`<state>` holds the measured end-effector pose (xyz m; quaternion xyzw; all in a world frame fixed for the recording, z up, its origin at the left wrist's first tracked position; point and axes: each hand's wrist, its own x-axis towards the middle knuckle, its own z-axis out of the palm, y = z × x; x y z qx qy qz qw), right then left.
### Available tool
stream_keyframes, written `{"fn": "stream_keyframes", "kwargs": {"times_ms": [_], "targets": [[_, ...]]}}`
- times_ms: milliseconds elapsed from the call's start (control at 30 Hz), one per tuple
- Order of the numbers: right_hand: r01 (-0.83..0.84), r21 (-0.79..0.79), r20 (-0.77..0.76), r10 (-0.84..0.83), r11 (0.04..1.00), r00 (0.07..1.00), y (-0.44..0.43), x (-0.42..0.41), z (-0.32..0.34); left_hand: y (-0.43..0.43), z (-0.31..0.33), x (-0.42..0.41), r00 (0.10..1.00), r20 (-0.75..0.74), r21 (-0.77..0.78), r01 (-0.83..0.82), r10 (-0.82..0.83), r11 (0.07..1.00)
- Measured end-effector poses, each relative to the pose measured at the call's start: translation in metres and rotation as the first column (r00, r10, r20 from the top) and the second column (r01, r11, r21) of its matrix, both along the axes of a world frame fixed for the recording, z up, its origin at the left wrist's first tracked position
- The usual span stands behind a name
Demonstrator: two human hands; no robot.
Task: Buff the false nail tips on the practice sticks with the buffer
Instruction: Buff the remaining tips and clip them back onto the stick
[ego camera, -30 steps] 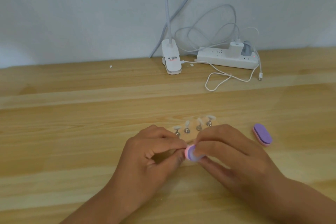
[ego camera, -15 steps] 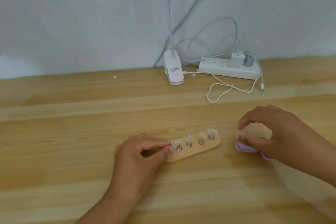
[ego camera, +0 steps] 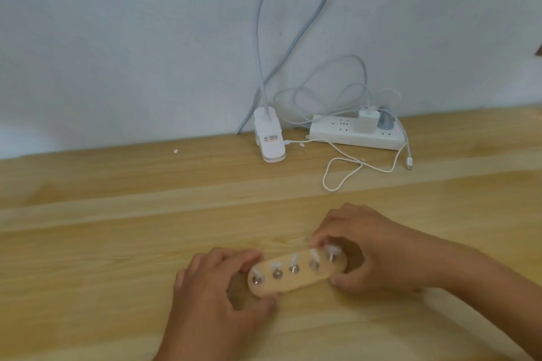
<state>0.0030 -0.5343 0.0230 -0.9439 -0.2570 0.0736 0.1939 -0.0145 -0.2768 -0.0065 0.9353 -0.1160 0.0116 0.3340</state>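
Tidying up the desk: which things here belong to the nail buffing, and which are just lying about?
Job: wooden stand, nail tips, gripped by left hand and right hand.
Lying about: clip lamp, power strip, white cable.

pale wooden holder [ego camera: 296, 281], white power strip [ego camera: 356, 135]

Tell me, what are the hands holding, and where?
The wooden stand with the nail tips: the left hand pinches its left end, the right hand its right end.

Probably a home desk: a wooden table [ego camera: 117, 214] against a plain wall [ego camera: 146, 53], with a clip lamp [ego camera: 269, 141] and power strip [ego camera: 337, 135].
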Motion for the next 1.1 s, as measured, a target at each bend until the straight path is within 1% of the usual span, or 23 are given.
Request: {"fn": "stream_keyframes", "kwargs": {"times_ms": [33, 67, 100, 167, 233, 267, 333, 400, 467, 533, 567, 600, 667, 733, 767, 833, 900, 933, 967, 1000, 1033, 1067, 1100], "targets": [[-0.001, 0.026, -0.005, 0.001, 1.000, 1.000, 0.002, 0.002, 0.003, -0.001, 0.003, 0.003, 1.000, -0.011, 0.091, 0.023, -0.022, 0.996], [0.022, 0.053, -0.022, -0.021, 0.998, 1.000, 0.001, 0.004, 0.007, -0.003, 0.006, 0.007, 0.999, -0.003, 0.140, 0.038, -0.038, 0.989], [0.069, 0.077, -0.038, -0.066, 0.995, 0.997, -0.004, 0.004, 0.011, -0.006, 0.010, 0.011, 0.998, 0.011, 0.154, 0.052, -0.054, 0.987], [0.215, 0.131, 0.005, -0.218, 0.968, 0.976, -0.032, 0.003, 0.024, -0.022, 0.018, 0.021, 0.992, 0.084, 0.077, 0.085, -0.092, 0.993], [0.399, 0.204, 0.059, -0.418, 0.894, 0.906, -0.073, -0.001, 0.034, -0.044, 0.021, 0.026, 0.976, 0.159, -0.014, 0.154, -0.149, 0.988], [0.506, 0.228, 0.072, -0.533, 0.832, 0.843, -0.100, -0.006, 0.039, -0.063, 0.022, 0.029, 0.959, 0.185, -0.014, 0.220, -0.214, 0.975], [0.702, 0.215, 0.068, -0.727, 0.679, 0.683, -0.161, -0.012, 0.042, -0.106, 0.022, 0.034, 0.896, 0.215, 0.013, 0.395, -0.388, 0.919], [0.867, 0.171, 0.054, -0.883, 0.469, 0.467, -0.223, -0.015, 0.039, -0.153, 0.021, 0.040, 0.800, 0.175, 0.072, 0.571, -0.574, 0.818], [0.954, 0.152, 0.037, -0.966, 0.260, 0.258, -0.273, -0.016, 0.034, -0.197, 0.019, 0.049, 0.718, 0.132, 0.148, 0.667, -0.683, 0.730], [0.979, 0.154, 0.065, -0.990, 0.137, 0.128, -0.305, -0.009, 0.028, -0.235, 0.017, 0.057, 0.667, 0.120, 0.199, 0.710, -0.735, 0.676], [0.987, 0.118, 0.100, -0.990, 0.106, 0.095, -0.311, -0.003, 0.026, -0.251, 0.016, 0.061, 0.652, 0.121, 0.226, 0.717, -0.749, 0.660], [0.994, 0.047, 0.156, -0.984, 0.095, 0.087, -0.316, 0.006, 0.024, -0.264, 0.015, 0.065, 0.640, 0.125, 0.251, 0.719, -0.758, 0.648], [0.992, -0.088, 0.232, -0.966, 0.095, 0.113, -0.321, 0.030, 0.022, -0.285, 0.011, 0.073, 0.627, 0.131, 0.290, 0.717, -0.768, 0.634], [0.990, -0.115, 0.227, -0.968, 0.078, 0.103, -0.329, 0.055, 0.020, -0.297, 0.011, 0.082, 0.621, 0.118, 0.317, 0.716, -0.775, 0.622], [0.993, -0.099, 0.215, -0.973, 0.067, 0.087, -0.336, 0.066, 0.019, -0.301, 0.012, 0.086, 0.623, 0.115, 0.320, 0.714, -0.773, 0.623], [0.997, -0.073, 0.178, -0.984, 0.017, 0.030, -0.352, 0.082, 0.016, -0.304, 0.011, 0.094, 0.608, 0.110, 0.328, 0.725, -0.786, 0.606], [0.993, -0.114, 0.164, -0.986, -0.032, -0.013, -0.373, 0.090, 0.012, -0.306, 0.008, 0.103, 0.597, 0.091, 0.346, 0.731, -0.797, 0.588], [0.988, -0.148, 0.168, -0.985, -0.054, -0.028, -0.383, 0.092, 0.007, -0.306, 0.008, 0.111, 0.588, 0.045, 0.377, 0.739, -0.808, 0.559], [0.985, -0.156, 0.140, -0.989, -0.067, -0.045, -0.392, 0.094, 0.004, -0.307, 0.010, 0.116, 0.551, -0.051, 0.437, 0.762, -0.833, 0.478], [0.984, -0.152, 0.165, -0.984, -0.097, -0.071, -0.403, 0.098, 0.001, -0.308, 0.014, 0.125, 0.499, -0.181, 0.453, 0.807, -0.847, 0.378], [0.978, -0.163, 0.145, -0.984, -0.126, -0.103, -0.409, 0.101, 0.000, -0.309, 0.015, 0.130, 0.441, -0.326, 0.421, 0.860, -0.836, 0.290], [0.969, -0.186, 0.165, -0.977, -0.164, -0.134, -0.421, 0.105, -0.005, -0.309, 0.016, 0.135, 0.382, -0.415, 0.365, 0.901, -0.826, 0.233], [0.961, -0.201, 0.136, -0.977, -0.190, -0.165, -0.426, 0.104, -0.004, -0.307, 0.019, 0.140, 0.377, -0.472, 0.305, 0.918, -0.797, 0.254]]}}
